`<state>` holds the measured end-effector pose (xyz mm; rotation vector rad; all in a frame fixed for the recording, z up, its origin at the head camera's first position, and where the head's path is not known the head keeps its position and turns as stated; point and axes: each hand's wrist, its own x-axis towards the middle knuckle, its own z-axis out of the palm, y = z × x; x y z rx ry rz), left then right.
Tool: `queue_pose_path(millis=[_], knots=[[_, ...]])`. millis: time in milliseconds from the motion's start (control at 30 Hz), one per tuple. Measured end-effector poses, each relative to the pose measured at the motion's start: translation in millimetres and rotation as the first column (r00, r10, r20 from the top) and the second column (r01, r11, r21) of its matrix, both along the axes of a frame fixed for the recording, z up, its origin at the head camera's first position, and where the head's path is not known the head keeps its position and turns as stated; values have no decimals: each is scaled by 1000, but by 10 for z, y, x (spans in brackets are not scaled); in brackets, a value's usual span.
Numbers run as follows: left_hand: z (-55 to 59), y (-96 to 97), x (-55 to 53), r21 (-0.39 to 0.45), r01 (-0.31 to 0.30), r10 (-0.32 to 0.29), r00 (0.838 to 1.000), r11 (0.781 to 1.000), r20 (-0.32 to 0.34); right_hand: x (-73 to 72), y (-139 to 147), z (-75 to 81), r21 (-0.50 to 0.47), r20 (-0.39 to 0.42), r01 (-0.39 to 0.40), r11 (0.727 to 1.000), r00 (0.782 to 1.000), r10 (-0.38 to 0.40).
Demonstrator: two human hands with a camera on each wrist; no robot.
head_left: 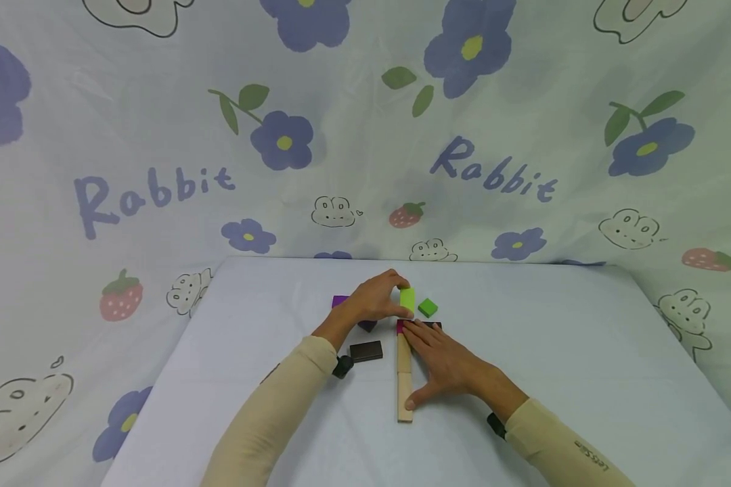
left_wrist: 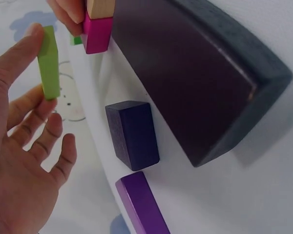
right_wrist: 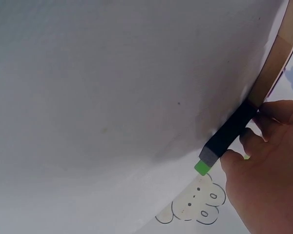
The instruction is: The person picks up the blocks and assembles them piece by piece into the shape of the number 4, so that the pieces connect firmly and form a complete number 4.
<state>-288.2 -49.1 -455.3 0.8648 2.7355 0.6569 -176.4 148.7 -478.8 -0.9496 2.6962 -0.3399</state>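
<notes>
A lime green block (head_left: 407, 301) is pinched between the thumb and a finger of my left hand (head_left: 368, 299); the left wrist view shows the other fingers spread below it. Just nearer to me, two plain wooden blocks (head_left: 405, 392) lie end to end, with a magenta block (left_wrist: 97, 35) at their far end. A black block (right_wrist: 229, 129) extends rightward from that end, partly covered by my fingers. My right hand (head_left: 447, 365) rests on these blocks, fingers extended over the far end and thumb touching the near wooden block. A small green block (head_left: 428, 308) lies beyond the black one.
Left of the wooden row lies a dark brown block (head_left: 366, 352). Behind it are a smaller dark block (left_wrist: 133, 136) and a purple block (left_wrist: 142, 204), partly hidden by my left arm in the head view. A white cloth covers the table (head_left: 560, 379); a printed curtain hangs behind.
</notes>
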Motion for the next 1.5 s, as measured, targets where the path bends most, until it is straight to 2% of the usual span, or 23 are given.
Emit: queue_pose_path(millis=[700,1300,1500], knots=[[-69,-8,-16,0,5,-5,1000,1000,-16,-16,7,-24,-3,17,9,1000,1000,-9],[-164,-11,-42,-44,-26,26,1000,999,-11,-9,3,-17,-18,13,9,1000,1000,-9],[-198,-20,-53,-32,-31,31,999,999,-10,-7,-1,-25,-16,17,16,1000,1000,-16]])
